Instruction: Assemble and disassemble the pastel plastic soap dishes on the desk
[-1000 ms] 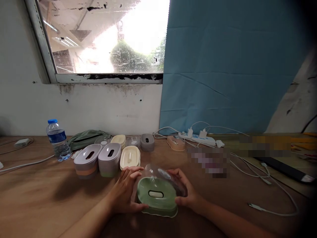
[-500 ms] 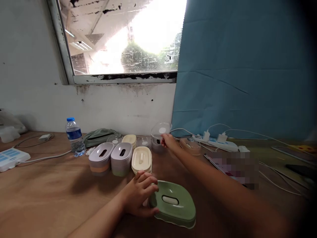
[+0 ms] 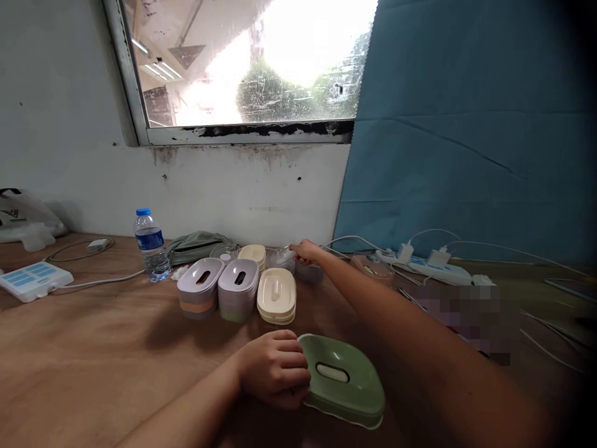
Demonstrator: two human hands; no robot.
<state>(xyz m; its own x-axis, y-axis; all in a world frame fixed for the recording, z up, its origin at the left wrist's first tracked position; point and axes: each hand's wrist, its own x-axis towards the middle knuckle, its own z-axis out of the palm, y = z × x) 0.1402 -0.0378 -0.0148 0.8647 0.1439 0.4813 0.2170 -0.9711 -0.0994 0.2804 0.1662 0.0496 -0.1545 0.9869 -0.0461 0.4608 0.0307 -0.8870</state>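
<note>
My right hand (image 3: 306,252) reaches to the back of the table, its fingers pinched on a clear plastic lid (image 3: 282,256). This lid is over other clear pieces, beside the cream stack at the back. Close to me, my left hand (image 3: 278,369) is closed with curled fingers, against the left edge of a green oval lid (image 3: 347,387) with a pale slot insert. What those fingers hold, if anything, is hidden. Between the hands stand a cream lid stack (image 3: 277,294) and two lilac-topped containers, a left one (image 3: 199,287) and a right one (image 3: 238,289).
A water bottle (image 3: 152,246) and a grey-green pouch (image 3: 200,246) stand by the wall. White power strips, one left (image 3: 35,281) and one right (image 3: 433,266), trail cables. A peach-coloured container (image 3: 373,267) sits right of my right hand.
My right hand has moved the clear lid left and down, from above the back container to the clear pieces beside it. My left hand's fingers have curled in. The view has shifted slightly.
</note>
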